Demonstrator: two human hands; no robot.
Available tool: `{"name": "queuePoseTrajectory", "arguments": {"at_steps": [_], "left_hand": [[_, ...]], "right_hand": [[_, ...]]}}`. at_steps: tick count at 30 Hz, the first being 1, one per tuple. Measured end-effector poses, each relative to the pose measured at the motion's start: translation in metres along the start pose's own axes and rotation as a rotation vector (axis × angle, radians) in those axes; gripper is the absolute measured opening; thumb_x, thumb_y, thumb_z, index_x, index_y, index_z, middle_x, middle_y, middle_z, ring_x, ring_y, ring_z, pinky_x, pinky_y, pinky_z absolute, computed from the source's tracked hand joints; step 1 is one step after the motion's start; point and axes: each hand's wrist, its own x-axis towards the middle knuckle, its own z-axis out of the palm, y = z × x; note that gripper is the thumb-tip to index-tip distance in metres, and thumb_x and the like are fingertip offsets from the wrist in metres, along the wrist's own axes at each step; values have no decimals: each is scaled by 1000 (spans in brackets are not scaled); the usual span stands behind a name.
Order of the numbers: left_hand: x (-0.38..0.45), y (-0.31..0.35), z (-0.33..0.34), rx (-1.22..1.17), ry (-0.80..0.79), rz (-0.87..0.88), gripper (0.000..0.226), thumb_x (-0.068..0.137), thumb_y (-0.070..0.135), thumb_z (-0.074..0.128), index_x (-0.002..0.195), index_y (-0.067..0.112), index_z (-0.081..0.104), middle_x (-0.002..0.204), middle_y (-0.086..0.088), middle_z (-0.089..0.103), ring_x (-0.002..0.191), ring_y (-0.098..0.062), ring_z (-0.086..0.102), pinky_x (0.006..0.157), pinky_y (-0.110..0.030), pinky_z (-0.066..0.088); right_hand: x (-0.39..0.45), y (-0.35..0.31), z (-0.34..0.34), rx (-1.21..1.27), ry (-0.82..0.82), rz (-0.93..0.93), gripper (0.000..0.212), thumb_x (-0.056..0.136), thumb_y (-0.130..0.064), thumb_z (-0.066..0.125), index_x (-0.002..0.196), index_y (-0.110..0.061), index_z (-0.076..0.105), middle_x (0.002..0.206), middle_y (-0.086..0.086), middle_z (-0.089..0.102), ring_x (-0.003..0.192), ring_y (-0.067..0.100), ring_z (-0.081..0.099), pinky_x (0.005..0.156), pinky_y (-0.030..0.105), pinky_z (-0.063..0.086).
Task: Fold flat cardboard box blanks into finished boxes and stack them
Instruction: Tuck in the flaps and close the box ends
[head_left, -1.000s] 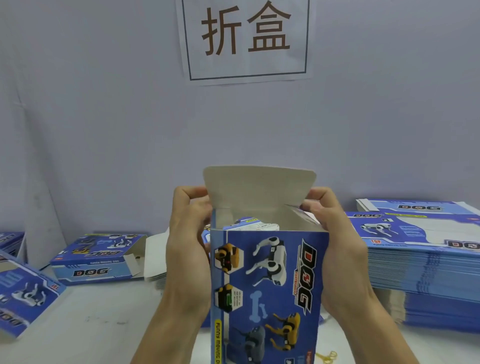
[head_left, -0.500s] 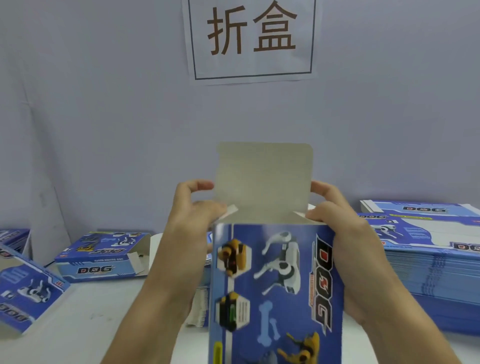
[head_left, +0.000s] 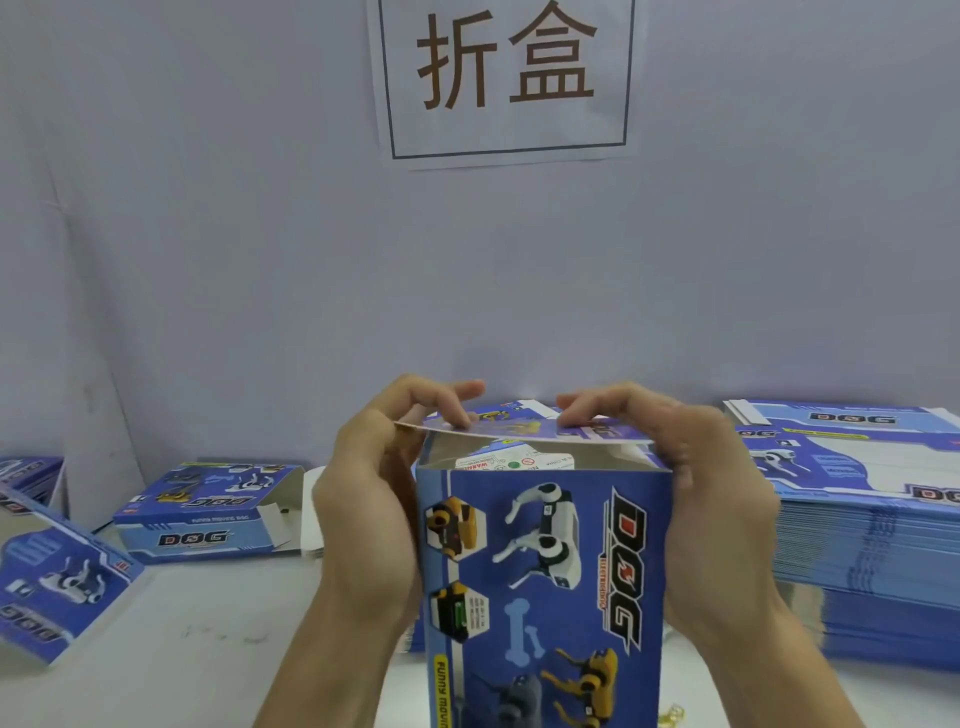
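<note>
Near the front edge of the desk (head_left: 218, 639), in the middle, a tall blue box (head_left: 545, 587) stands upright between two hands. The bottom of the box is cut off by the lower edge of the picture, so you cannot tell if it sits on the desk or is held up. Both arms are cut off there too.

The left hand (head_left: 374, 499) wraps round the left side of the box. Its fingers curl over the top and press down on the lid flap (head_left: 524, 428). The right hand (head_left: 706, 499) wraps round the right side, and its fingers also curl onto the flap. The flap lies almost flat over the open top, with a gap still showing under it. Inside the gap there is some small print, too blurry to read.

At the left back of the desk lies a finished box (head_left: 202, 514) on its side, with one end open. By the left edge another blue box (head_left: 57, 587) is tilted and partly cut off. Along the right edge sits a tall stack of flat blanks (head_left: 862, 535), running out of the picture. Something small and yellow (head_left: 672, 717) peeks out by the front edge; it is too small to make out. A paper sign (head_left: 506, 78) hangs on the wall behind, its top cut off.
</note>
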Motion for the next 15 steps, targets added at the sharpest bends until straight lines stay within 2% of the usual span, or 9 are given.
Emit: {"name": "queuePoseTrajectory", "arguments": {"at_steps": [3,5,7,9,10,12,13,14,15], "left_hand": [[2,1,-7,122,-155,-37,30,80,27,36,80,18,65,123,-4,70,116,-37,64,96,-59,47],[6,6,-10,281,-209,-47,27,77,32,43,86,30,68,111,5,71,112,-30,63,97,-50,44],[6,11,-10,436,-272,-19,28,73,49,53,98,46,65,101,7,69,101,-29,64,88,-45,50],[-1,17,-5,491,-326,2,40,77,61,55,113,45,57,100,-6,66,92,-42,64,76,-55,57],[-4,20,-3,487,-317,27,41,78,61,56,114,41,56,97,-11,63,86,-46,64,69,-53,58],[-6,22,-2,473,-266,74,33,82,59,61,106,37,60,88,-13,62,78,-43,64,60,-38,59],[-4,21,-1,447,-231,62,26,84,59,66,98,37,66,84,-10,66,76,-37,68,61,-31,58],[-2,19,-2,389,-188,5,23,82,58,69,92,38,71,82,-4,72,75,-28,72,62,-27,58],[-1,15,-4,329,-136,-64,22,76,59,68,86,40,74,80,1,76,76,-18,75,62,-24,58]], "right_hand": [[-1,-1,-3,-38,6,87,47,84,-49,44,92,-9,69,97,21,69,77,35,71,58,33,56],[1,-5,-7,-82,37,150,52,86,-60,48,93,-14,71,88,14,73,72,31,72,61,35,55],[1,-9,-13,-109,39,241,61,87,-73,48,93,-18,76,88,11,78,74,30,76,63,36,58],[0,-13,-16,-79,23,294,65,75,-79,44,85,-27,80,83,11,78,68,28,76,51,30,59],[-2,-16,-15,-69,17,299,66,65,-82,46,83,-29,81,80,11,78,64,26,76,47,26,57],[4,-19,-8,-47,-39,273,77,46,-88,59,93,-30,80,84,12,78,67,24,76,50,24,57],[7,-17,-8,-72,-98,219,74,41,-87,69,93,-36,79,88,8,79,72,21,77,56,24,58],[9,-15,-7,-90,-142,141,58,44,-83,77,87,-44,78,89,1,79,76,16,77,60,22,58],[12,-9,-10,-126,-161,74,35,57,-75,79,82,-50,76,89,-4,79,78,12,76,63,21,58]]}}
